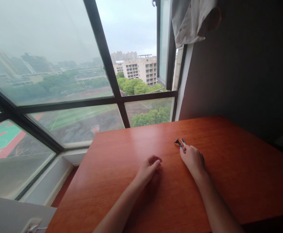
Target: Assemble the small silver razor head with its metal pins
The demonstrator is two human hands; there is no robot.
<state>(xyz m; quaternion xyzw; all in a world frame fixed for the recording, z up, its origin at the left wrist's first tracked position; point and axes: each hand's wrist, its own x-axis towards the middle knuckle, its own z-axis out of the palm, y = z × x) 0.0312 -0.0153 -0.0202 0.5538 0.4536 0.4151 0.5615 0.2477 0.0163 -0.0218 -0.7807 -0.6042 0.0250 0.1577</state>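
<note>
My right hand [193, 160] rests on the reddish wooden table [241, 171], its fingers closed around a small dark razor-like tool [179, 143] whose T-shaped head and a second thin tip stick out toward the window. My left hand [149, 168] lies a little to the left on the table top, fingers loosely curled with nothing visible in them.
A large slanted window with dark frames [117, 100] fills the far left and back, overlooking buildings and a sports field. A dark wall [241, 64] stands to the right. A pale cloth [192, 19] hangs at the top right. A white socket [32, 225] sits lower left.
</note>
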